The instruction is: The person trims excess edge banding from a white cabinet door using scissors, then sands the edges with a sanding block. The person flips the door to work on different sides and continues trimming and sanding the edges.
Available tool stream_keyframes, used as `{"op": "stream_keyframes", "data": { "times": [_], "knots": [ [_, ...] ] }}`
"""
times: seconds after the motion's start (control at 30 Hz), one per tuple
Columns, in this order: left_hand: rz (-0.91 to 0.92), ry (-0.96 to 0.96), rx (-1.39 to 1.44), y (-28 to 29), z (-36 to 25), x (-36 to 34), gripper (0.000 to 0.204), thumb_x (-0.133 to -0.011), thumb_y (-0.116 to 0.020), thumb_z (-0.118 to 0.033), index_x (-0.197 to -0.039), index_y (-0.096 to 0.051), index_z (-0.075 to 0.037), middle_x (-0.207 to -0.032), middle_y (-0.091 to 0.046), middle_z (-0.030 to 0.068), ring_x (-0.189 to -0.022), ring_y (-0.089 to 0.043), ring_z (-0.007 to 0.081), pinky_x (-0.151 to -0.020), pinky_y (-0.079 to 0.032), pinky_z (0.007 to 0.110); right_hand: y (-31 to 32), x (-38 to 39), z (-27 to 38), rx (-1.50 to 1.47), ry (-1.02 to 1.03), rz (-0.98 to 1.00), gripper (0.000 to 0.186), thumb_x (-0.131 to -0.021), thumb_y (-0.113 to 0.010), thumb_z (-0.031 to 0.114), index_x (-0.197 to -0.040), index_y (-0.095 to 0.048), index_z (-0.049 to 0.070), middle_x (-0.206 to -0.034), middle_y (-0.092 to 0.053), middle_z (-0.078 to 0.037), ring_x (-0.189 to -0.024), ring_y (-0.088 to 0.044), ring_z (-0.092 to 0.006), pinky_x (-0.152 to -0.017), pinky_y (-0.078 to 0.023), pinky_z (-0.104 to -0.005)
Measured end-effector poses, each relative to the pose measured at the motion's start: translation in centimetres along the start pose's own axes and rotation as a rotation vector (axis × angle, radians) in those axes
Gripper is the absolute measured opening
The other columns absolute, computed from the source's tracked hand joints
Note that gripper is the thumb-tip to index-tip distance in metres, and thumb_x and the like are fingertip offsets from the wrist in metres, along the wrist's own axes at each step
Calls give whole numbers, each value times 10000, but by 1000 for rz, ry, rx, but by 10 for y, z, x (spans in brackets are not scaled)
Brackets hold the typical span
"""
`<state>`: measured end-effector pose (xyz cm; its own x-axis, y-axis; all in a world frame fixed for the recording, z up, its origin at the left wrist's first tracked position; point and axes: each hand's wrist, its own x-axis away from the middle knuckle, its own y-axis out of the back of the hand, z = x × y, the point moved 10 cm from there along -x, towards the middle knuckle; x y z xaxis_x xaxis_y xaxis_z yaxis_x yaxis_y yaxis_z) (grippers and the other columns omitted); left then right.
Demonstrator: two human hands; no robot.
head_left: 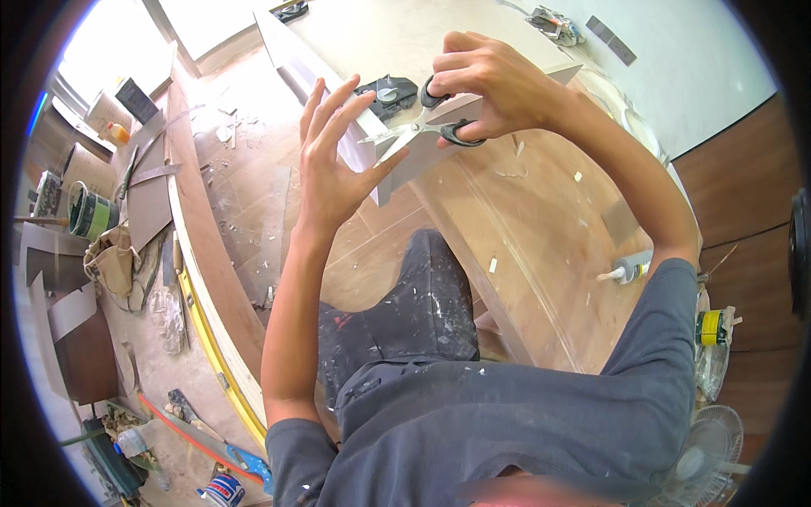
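Observation:
My right hand (494,84) is closed around the black-handled scissors (416,128), with fingers and thumb in the loops. The metal blades stand apart and point left, toward my left hand. My left hand (331,173) is raised, its fingers spread, the thumb close to the lower blade tip. Whether the thumb touches that blade I cannot tell. Just behind the scissors, a black tool-like object (389,95) shows between my hands. A pale strip-like panel (414,169) runs below the scissors.
A brown wooden board (541,228) lies right of my knee, with a small bottle (628,269) on it. At left, a yellow spirit level (211,338), a canvas pouch (114,262) and a green-labelled bucket (91,211) crowd a bench. A clear fan-like guard (718,431) stands at lower right.

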<state>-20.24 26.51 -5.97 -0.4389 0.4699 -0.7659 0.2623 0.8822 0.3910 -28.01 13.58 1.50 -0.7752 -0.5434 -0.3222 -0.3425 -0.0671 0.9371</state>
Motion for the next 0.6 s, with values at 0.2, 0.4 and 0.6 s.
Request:
{"op": "stream_keyframes", "data": {
  "times": [0.2,0.4,0.6],
  "knots": [
    [2,8,-14,3,0,-2,671,-670,-939,-267,-1288,-701,-156,-1469,-586,60,-1502,-324,384,-1191,-355,549,-5,-6,-1,40,51,7,420,-646,-928,359,-820,-669,79,-820,-605,-29,-891,-545,-250,-755,-524,-372],
    [-1,-30,-75,4,-2,-3,660,-658,-940,-262,-1268,-719,-141,-1414,-634,48,-1475,-374,384,-1181,-380,542,-6,-8,1,57,84,24,412,-676,-920,374,-781,-655,76,-790,-583,-24,-891,-538,-238,-753,-520,-370],
    [-9,-28,-62,5,-6,-4,656,-660,-935,-259,-1267,-722,-128,-1398,-646,44,-1464,-387,386,-1176,-388,535,-7,-11,-3,4,60,74,407,-657,-938,313,-776,-638,66,-780,-573,-32,-874,-532,-236,-716,-516,-359]
  ]
}}
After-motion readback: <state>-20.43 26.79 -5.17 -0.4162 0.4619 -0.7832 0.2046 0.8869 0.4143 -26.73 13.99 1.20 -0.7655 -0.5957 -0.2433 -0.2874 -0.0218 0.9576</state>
